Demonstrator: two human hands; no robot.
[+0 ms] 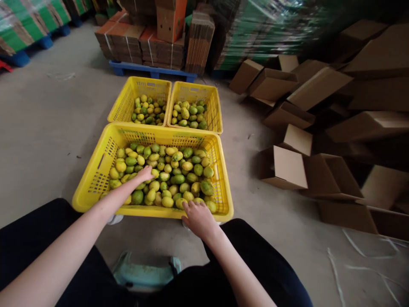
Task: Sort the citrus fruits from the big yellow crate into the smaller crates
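A large yellow plastic crate (226, 187) stands in front of my knees, filled with green and yellow lemons (177, 179). Over the left middle of the pile, my left hand (145, 174) has its fingers closed at a yellow lemon (155, 173); part of the grip is hidden. My right hand (198, 218) reaches over the near rim on the right. Its fingers are apart and rest against the nearest lemons (188, 196), with nothing visibly held.
Two smaller yellow crates (212, 102) of lemons stand just beyond. Behind them a blue pallet (153, 70) carries bundled cardboard (128, 42). Open cardboard boxes (289, 166) are heaped on the right, near loose white straps (335, 273). A pale green stool (145, 273) is below me.
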